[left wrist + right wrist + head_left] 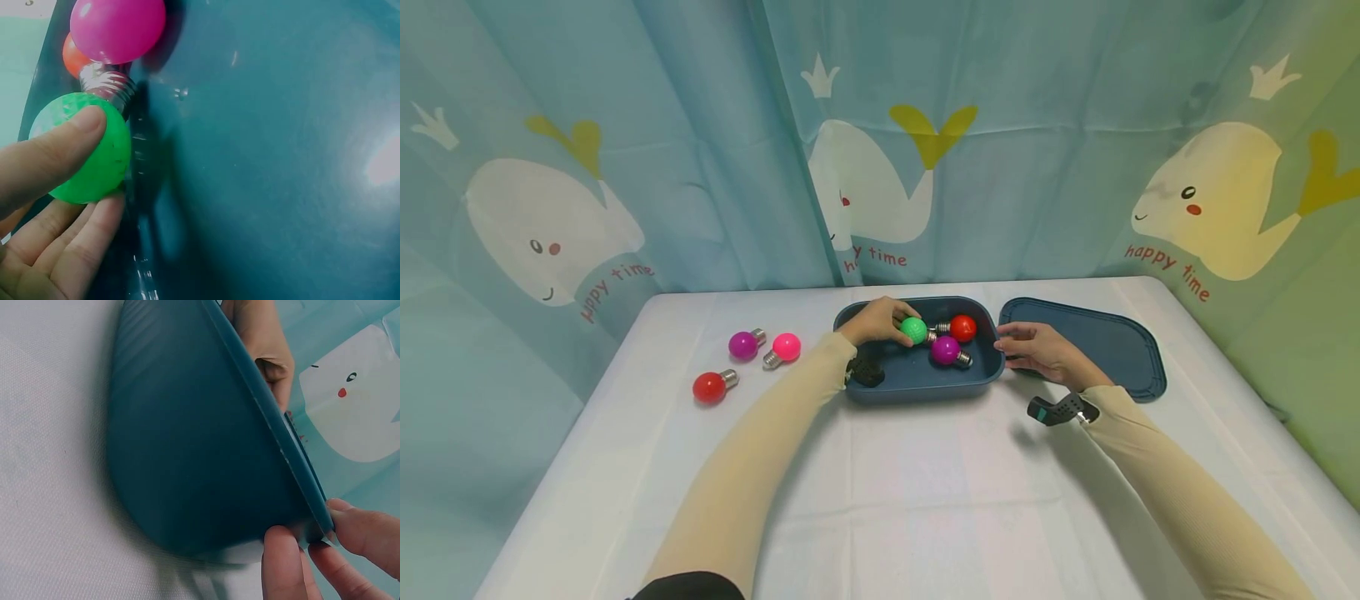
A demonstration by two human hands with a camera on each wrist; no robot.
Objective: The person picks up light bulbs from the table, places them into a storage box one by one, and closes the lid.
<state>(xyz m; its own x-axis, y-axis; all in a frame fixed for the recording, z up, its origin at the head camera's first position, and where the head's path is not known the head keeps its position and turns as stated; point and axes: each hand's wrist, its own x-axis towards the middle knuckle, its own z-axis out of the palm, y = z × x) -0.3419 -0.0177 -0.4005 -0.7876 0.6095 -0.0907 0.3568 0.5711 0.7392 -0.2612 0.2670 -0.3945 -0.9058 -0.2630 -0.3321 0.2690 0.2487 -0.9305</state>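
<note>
In left hand (874,320), green bulb (913,331) pinched, red bulb (963,327) and purple bulb (944,350) seen just beyond, blue box (917,393) gripped by right hand (1043,352)

Behind the white tabletop (925,508), a big blue-green curtain (722,100) with soft folds and three white whales (1221,196) on it, all with yellow tails (934,152), red cheeks (554,248) and little white crowns (820,82) up above, plus red "happy time" words (887,257) down below.
</note>
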